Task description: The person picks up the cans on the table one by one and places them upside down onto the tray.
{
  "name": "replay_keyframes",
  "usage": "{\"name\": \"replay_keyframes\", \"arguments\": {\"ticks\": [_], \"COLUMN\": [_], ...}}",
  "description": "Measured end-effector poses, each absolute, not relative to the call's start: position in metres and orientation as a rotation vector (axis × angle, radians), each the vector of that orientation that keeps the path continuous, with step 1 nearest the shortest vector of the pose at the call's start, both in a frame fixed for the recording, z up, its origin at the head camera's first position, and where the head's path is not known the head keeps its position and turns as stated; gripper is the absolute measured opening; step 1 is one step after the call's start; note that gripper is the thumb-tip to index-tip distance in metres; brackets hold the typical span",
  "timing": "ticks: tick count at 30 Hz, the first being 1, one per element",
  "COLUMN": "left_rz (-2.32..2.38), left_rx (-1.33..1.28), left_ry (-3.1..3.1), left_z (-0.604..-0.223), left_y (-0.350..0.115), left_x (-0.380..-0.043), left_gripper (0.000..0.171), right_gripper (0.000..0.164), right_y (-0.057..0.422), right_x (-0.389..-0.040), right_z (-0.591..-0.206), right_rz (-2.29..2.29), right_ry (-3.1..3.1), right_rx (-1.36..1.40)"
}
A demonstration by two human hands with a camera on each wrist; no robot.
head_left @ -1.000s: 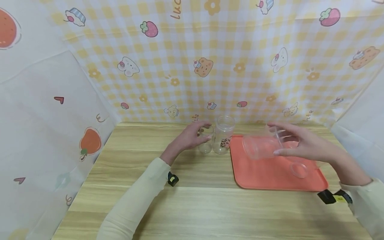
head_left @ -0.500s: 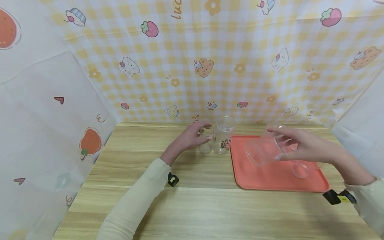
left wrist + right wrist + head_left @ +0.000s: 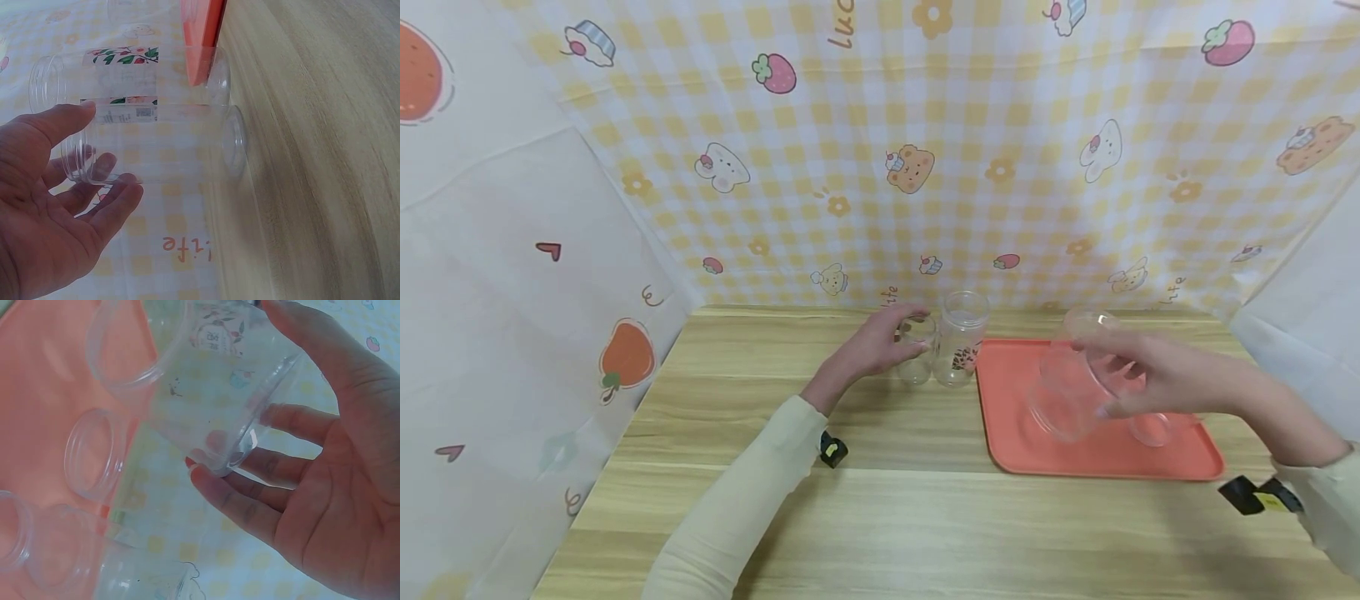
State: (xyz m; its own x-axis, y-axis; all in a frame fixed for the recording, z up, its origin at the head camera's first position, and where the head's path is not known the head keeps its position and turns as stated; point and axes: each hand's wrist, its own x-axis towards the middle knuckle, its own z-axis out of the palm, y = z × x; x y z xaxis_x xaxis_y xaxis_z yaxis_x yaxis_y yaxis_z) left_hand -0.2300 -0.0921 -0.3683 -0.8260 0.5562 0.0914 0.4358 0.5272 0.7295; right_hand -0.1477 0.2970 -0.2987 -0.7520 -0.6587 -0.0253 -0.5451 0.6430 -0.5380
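Note:
My left hand [image 3: 876, 343] holds the neck of a small clear plastic jar [image 3: 175, 153] standing upright on the table, thumb on one side and fingers round the other. Close beside it stands a taller clear jar [image 3: 958, 337] with a leaf-and-fruit print. Over the tray, my right hand [image 3: 1183, 371] grips another clear jar [image 3: 1063, 404] by its base end. That jar is tilted, its mouth end [image 3: 140, 381] slanting down toward the orange-red tray [image 3: 1030, 454]. In the right wrist view, fingertips curl round the base edge.
Behind the right hand a clear rim [image 3: 1090, 318] shows at the tray's back. A clear ring-shaped rim [image 3: 1150, 428] appears on the tray's right part. More clear containers [image 3: 59, 550] overlap the tray. A checked cloth wall [image 3: 1000, 125] rises directly behind the wooden table [image 3: 880, 533].
The right hand's jar has turned from nearly level to a steep downward slant, its lower end dropping over the tray. That hand has shifted slightly right and down. The left hand stays put.

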Motion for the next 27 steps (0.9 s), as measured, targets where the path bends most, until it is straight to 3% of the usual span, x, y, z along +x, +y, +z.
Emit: {"name": "replay_keyframes", "arguments": {"ticks": [5,12,27], "left_rz": [1.167,1.153,1.140], "left_rx": [0.849,0.853,0.864], "left_ry": [2.620,2.634,2.637], "left_z": [-0.367,-0.368,-0.367], "left_y": [-0.092,-0.092,-0.092], "left_x": [-0.229,-0.230,-0.229], "left_gripper": [0.056,0.056,0.055], "right_gripper": [0.094,0.083,0.089], "right_y": [0.299,0.305,0.308], "right_x": [-0.148,-0.147,-0.146], "right_z": [-0.301,-0.302,-0.306], "right_rz": [-0.720,-0.647,-0.581], "right_ry": [2.632,2.625,2.562], "right_rx": [-0.993,-0.956,-0.817]}}
